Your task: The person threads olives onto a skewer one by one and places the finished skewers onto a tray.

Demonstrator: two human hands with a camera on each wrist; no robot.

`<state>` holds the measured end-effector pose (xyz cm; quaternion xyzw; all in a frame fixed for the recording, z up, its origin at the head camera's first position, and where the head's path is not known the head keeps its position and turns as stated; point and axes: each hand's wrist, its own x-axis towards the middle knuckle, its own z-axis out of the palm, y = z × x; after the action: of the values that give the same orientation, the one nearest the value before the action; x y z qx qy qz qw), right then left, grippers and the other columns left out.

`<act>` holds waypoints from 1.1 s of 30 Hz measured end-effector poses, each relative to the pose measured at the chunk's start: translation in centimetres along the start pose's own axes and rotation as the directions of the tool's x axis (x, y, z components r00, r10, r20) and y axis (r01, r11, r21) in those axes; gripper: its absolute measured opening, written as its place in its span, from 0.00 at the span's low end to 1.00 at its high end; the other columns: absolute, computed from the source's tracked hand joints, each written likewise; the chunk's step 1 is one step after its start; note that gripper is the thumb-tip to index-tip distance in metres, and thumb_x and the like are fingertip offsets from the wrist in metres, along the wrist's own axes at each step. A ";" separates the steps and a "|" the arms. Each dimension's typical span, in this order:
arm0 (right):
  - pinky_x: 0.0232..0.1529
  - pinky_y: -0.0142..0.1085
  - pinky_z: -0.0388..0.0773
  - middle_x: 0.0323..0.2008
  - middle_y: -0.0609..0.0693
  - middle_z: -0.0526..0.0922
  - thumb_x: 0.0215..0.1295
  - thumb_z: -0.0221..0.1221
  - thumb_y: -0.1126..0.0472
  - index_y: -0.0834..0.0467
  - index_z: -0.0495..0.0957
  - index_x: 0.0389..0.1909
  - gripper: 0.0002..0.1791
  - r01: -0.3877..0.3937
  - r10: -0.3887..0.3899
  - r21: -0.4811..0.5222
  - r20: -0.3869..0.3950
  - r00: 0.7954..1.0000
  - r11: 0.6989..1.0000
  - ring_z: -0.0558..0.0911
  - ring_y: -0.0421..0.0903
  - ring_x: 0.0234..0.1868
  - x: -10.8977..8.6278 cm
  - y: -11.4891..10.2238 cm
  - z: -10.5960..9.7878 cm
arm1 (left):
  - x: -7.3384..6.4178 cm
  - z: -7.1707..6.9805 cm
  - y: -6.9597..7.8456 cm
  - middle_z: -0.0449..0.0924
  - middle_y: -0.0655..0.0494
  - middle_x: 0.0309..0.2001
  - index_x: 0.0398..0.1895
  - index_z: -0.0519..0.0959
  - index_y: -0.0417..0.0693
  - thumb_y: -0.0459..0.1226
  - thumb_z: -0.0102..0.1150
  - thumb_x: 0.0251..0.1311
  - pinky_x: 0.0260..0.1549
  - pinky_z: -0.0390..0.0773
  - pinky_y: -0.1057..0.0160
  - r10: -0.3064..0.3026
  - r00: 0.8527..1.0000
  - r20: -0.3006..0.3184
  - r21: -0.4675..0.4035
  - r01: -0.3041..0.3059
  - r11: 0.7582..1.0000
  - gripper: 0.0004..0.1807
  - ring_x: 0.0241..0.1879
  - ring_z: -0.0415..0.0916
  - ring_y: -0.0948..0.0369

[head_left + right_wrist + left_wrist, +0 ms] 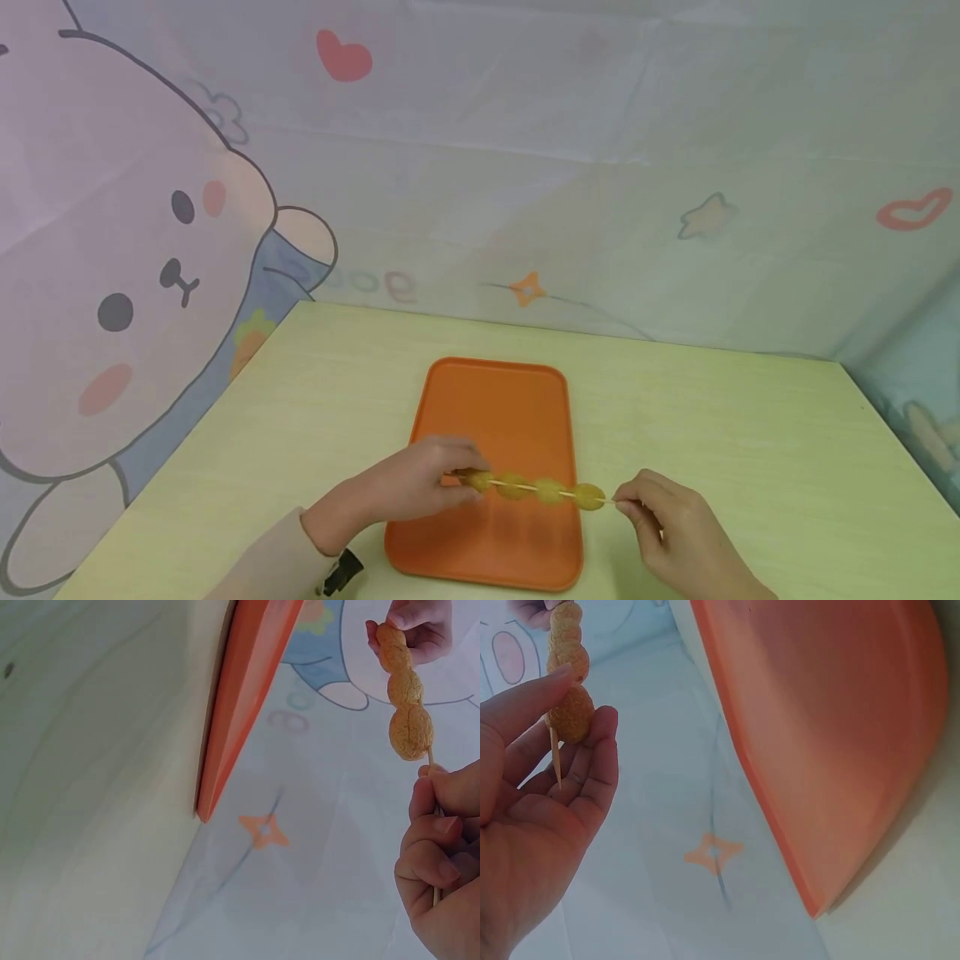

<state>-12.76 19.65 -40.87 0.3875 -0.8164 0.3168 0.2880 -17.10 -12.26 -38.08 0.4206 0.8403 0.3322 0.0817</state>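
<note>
A skewer of several round, golden-yellow balls [550, 491] on a thin wooden stick [566, 494] is held level above an orange tray [491, 400]. My left hand [431, 482] grips the ball at the left end between thumb and fingers. In the left wrist view, the stick's pointed tip [556, 765] pokes out past that ball, over the palm of the left hand [544, 802]. Beyond the balls on the other side, my right hand [675, 525] pinches the bare stick. The right wrist view shows that hand's fingers [427, 862] curled round the stick below the wrinkled lowest ball [411, 731].
The tray lies flat on a pale yellow-green table [697, 417]. A cloth backdrop [525, 125] with a cartoon bear, hearts and stars hangs behind the table's far edge. Near the left cuff is a small black object [342, 572].
</note>
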 end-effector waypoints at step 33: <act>0.29 0.31 0.71 0.25 0.39 0.76 0.56 0.63 0.76 0.59 0.80 0.31 0.09 -0.250 0.250 -0.078 -0.013 0.968 0.965 0.67 0.32 0.24 5.6 4.5 -0.4 | -5.1 -0.1 -3.0 0.58 0.51 0.71 0.77 0.46 0.55 0.45 0.75 0.47 0.66 0.57 0.41 -0.301 0.906 -0.298 -0.231 0.237 0.944 0.58 0.71 0.56 0.51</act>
<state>-19.32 19.68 -37.95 0.2693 -0.8703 0.3185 0.2619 -15.87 -17.45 -40.66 0.2291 0.8567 0.4616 0.0251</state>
